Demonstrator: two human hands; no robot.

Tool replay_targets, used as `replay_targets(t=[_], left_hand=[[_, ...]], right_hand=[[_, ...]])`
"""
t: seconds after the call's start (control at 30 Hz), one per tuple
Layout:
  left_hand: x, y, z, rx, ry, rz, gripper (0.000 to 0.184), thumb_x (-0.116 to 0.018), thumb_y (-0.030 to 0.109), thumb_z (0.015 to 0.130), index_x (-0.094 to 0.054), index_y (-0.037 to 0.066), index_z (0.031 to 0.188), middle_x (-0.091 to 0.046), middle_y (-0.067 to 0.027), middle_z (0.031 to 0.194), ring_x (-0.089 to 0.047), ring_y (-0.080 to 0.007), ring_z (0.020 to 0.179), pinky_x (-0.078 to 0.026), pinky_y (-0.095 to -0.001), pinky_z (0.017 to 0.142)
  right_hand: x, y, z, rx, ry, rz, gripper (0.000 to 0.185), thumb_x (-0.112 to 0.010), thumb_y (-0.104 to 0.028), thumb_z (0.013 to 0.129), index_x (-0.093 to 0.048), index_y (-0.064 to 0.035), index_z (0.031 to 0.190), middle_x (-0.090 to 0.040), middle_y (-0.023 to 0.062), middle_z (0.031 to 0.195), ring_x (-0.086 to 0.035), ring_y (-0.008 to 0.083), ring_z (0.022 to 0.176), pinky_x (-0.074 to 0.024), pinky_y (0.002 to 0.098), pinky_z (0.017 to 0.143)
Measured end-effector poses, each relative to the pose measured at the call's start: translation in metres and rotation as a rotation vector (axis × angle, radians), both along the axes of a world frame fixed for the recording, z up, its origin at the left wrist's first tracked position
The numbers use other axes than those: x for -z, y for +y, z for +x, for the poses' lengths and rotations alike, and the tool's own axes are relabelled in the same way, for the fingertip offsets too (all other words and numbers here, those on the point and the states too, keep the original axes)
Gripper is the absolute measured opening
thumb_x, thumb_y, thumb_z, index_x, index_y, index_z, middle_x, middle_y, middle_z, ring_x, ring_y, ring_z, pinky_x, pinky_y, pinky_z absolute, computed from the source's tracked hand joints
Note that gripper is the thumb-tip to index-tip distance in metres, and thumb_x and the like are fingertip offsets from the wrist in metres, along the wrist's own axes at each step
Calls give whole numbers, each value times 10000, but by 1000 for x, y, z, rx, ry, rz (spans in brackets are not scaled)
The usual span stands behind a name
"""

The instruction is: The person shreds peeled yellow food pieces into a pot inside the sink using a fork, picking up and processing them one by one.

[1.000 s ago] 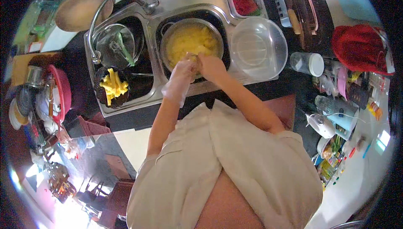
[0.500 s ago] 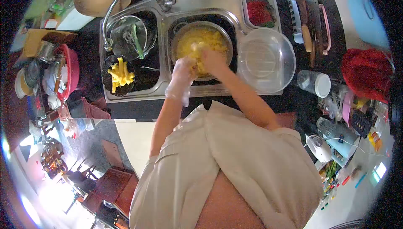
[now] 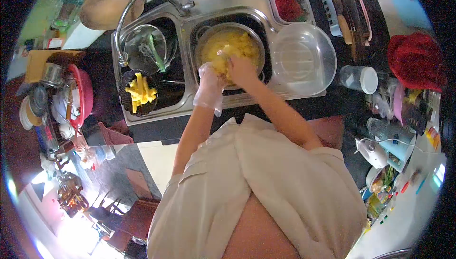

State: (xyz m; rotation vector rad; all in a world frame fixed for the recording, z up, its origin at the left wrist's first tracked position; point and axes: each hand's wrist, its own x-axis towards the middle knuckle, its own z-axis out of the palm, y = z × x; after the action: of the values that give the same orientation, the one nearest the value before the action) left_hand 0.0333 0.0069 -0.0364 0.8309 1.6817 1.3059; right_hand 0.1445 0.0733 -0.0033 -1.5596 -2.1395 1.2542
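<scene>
A round metal bowl (image 3: 259,45) in the right sink basin holds yellow pieces (image 3: 237,43) in liquid. Over its near edge are both hands, close together. My left hand (image 3: 211,79), in a clear plastic glove, is curled at the near left; what its fingers hold is too small to name. My right hand (image 3: 241,70), bare, is closed beside it, around something pale that I cannot make out. Yellow strips (image 3: 140,92) lie in a dark basket left of the bowl. To the right stands a clear plastic tub (image 3: 304,59).
A faucet (image 3: 183,7) arches over the left basin, where a clear bowl (image 3: 148,45) holds a green-handled tool. Behind the tub is a container of red food (image 3: 288,8). Knives (image 3: 344,28) stand in a rack on the right, near a jar (image 3: 359,79).
The view has shifted between frames. Both hands stay over the bowl's near part, and my right hand has moved slightly among the yellow pieces.
</scene>
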Motion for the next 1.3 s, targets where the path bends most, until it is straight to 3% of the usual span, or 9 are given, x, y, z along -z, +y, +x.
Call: replay_targets(t=[0.17, 0.5, 0.7, 0.8, 0.9, 0.97, 1.03, 1.17, 1.3], left_hand=[[8, 4, -18, -167, -852, -75, 232, -460, 257, 907, -565, 59, 964, -604, -43, 845, -588, -159, 672, -470, -272, 512], [-5, -2, -53, 351, -812, -77, 189, -469, 200, 893, -547, 70, 1006, -593, -39, 885, -604, -154, 773, -505, -275, 583], [8, -2, -49, 45, -965, -158, 279, -497, 130, 848, -527, 24, 1104, -611, -104, 1007, -614, -250, 876, -524, -354, 736], [-35, -9, -52, 461, 44, -10, 334, -542, 63, 796, -511, 33, 1127, -608, -125, 1012, -610, -277, 873, -514, -357, 726], [-25, -1, -65, 361, -921, -27, 287, -587, 36, 738, -571, 14, 1024, -625, -152, 935, -608, -303, 868, -505, -359, 721], [-29, 6, -63, 439, -401, -57, 243, -606, 54, 726, -597, 22, 967, -636, -141, 889, -611, -299, 832, -502, -346, 699], [-28, 8, -64, 443, -192, -169, 226, -623, 73, 719, -615, 45, 943, -645, -121, 857, -614, -288, 800, -502, -340, 691], [-37, 10, -54, 261, -546, -256, 204, -556, 191, 812, -591, 27, 929, -614, -109, 787, -565, -209, 575, -456, -254, 491], [-36, 14, -52, 368, -526, -223, 217, -529, 190, 834, -580, 2, 930, -608, -118, 756, -564, -198, 535, -444, -239, 441]], right_hand=[[-15, -47, -14, -38, -153, 3, 302, -470, -242, 875, -553, -17, 1059, -613, 243, 878, -598, 417, 823, -466, 506, 732], [6, -49, -45, 185, -67, 181, 319, -475, -283, 865, -588, -36, 1034, -624, 252, 942, -603, 421, 891, -477, 499, 768], [-2, -56, -47, 221, -109, 32, 322, -459, -317, 883, -614, -69, 1016, -628, 228, 970, -604, 403, 905, -473, 488, 783], [12, -30, -30, 417, 70, 49, 324, -473, -314, 877, -622, -52, 997, -631, 230, 949, -607, 393, 901, -474, 482, 786], [32, -13, -13, 401, 127, -44, 331, -479, -304, 876, -621, -29, 992, -633, 236, 916, -612, 389, 880, -477, 479, 782], [49, -12, 2, 297, 133, -118, 340, -478, -304, 879, -621, -17, 991, -635, 238, 897, -615, 389, 866, -480, 478, 775], [52, -17, 13, 53, 60, -123, 339, -450, -288, 898, -616, -10, 999, -572, 130, 665, -569, 242, 573, -451, 378, 520], [18, -32, 9, 248, 169, -267, 310, -451, -265, 896, -613, 0, 909, -459, 39, 501, -440, 134, 341, -336, 301, 315], [32, -37, -6, 162, 80, 40, 357, -450, -304, 910, -615, 12, 914, -580, 142, 603, -578, 290, 521, -448, 401, 476]])
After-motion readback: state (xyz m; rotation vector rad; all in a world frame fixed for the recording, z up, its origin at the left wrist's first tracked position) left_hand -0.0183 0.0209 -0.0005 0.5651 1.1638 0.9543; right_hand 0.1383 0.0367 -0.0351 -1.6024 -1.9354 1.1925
